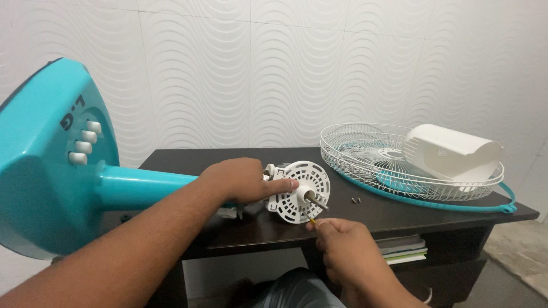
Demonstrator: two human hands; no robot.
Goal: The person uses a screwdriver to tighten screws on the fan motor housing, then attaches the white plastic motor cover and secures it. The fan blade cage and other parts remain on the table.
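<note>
A teal pedestal fan lies on its side across a dark table [399,212]. Its teal base [40,165] with white buttons is at the left and its teal pole [142,185] runs to the right. My left hand [242,179] grips the white motor head [299,191], with the thumb along the round vented faceplate. A metal shaft [315,200] sticks out of the plate. My right hand [342,242] is closed on a thin yellow-handled tool [311,219] whose tip touches the lower part of the faceplate.
At the right of the table lie white wire fan guards [365,157] with a teal rim. A white plastic motor cover [454,151] rests on them. Two small screws [357,199] lie on the tabletop. Books [402,248] sit on a shelf below. A white tiled wall stands behind.
</note>
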